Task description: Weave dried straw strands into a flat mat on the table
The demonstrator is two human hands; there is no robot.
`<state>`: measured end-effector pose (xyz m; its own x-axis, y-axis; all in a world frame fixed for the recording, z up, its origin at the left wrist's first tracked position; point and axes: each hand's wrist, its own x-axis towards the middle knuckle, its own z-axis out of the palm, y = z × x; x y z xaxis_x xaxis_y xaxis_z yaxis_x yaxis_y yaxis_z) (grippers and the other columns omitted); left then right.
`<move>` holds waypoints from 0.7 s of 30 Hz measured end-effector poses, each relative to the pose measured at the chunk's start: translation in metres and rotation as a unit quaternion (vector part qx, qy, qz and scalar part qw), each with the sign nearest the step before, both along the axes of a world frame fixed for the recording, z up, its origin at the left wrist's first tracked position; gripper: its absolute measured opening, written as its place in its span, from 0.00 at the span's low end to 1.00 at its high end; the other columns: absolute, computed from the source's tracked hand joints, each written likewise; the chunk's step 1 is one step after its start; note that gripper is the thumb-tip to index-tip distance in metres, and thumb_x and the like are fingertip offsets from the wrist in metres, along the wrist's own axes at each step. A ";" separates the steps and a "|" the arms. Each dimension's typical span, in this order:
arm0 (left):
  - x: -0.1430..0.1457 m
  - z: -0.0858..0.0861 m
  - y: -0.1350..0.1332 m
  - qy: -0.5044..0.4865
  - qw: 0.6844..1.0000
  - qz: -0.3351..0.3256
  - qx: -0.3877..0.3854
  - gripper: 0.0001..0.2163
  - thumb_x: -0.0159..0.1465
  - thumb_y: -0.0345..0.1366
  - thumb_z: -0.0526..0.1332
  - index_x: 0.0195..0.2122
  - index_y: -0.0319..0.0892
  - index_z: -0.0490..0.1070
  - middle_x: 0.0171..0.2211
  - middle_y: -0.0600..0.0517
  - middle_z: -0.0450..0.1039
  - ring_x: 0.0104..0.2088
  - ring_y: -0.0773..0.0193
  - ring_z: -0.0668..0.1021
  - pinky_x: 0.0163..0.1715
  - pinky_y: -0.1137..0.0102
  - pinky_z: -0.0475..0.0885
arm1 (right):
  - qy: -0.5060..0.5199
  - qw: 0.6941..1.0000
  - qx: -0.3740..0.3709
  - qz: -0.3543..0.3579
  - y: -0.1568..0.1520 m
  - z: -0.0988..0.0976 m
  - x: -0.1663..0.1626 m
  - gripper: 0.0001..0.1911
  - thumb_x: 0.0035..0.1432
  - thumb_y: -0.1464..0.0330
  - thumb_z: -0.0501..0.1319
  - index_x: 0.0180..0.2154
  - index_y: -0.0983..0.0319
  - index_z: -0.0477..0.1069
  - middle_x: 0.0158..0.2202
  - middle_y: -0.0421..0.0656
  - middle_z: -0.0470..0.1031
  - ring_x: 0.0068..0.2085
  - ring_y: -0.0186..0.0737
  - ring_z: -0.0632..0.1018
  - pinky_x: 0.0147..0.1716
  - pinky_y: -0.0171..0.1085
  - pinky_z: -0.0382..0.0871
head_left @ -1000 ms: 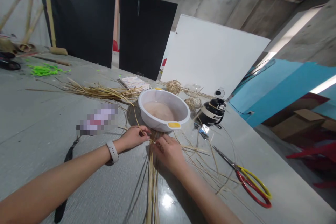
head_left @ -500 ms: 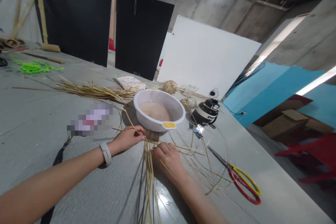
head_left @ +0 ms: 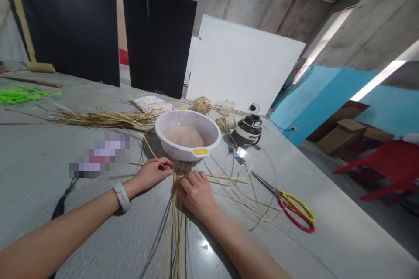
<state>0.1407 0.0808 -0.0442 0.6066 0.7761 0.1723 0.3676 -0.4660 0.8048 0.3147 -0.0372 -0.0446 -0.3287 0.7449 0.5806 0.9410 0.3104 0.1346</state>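
Observation:
Thin bamboo strips (head_left: 177,239) run toward me over the table edge side, joined to a small flat woven patch (head_left: 182,166) just in front of the basin. My left hand (head_left: 153,173), with a pale watch band on its wrist, pinches a strip at the left side of the patch; one bent strip (head_left: 151,148) rises from its fingers. At the patch's near right side, my right hand (head_left: 196,192) presses down with curled fingers on the strips. Its fingertips are partly hidden. More loose strips (head_left: 242,194) fan out to the right.
A white basin (head_left: 214,139) of cloudy water stands right beyond my hands. Scissors (head_left: 288,205) lie at right, near a black flask (head_left: 246,133). A strip bundle (head_left: 98,118), woven balls (head_left: 202,104) and a blurred-out item (head_left: 101,154) are also on the table (head_left: 108,244).
The view has turned right, so everything sits further left. My right hand has shifted slightly and its fingers are more curled; the strip across its back no longer shows. My left hand keeps its pinch.

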 end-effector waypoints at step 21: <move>0.000 0.001 -0.002 -0.021 1.000 -0.005 0.002 0.12 0.62 0.44 0.60 0.38 0.42 0.77 0.35 0.50 0.81 0.36 0.58 0.80 0.39 0.68 0.72 | -0.092 0.995 0.018 0.044 0.000 0.018 0.011 0.11 0.64 0.74 0.62 0.27 0.61 0.71 0.26 0.41 0.68 0.33 0.42 0.65 0.35 0.42 0.53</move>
<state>0.1407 0.0792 -0.0429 0.6067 0.7688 0.2019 0.3281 -0.4736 0.8173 0.3254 -0.0368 -0.0263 -0.4938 0.6883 0.5314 0.8695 0.3813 0.3140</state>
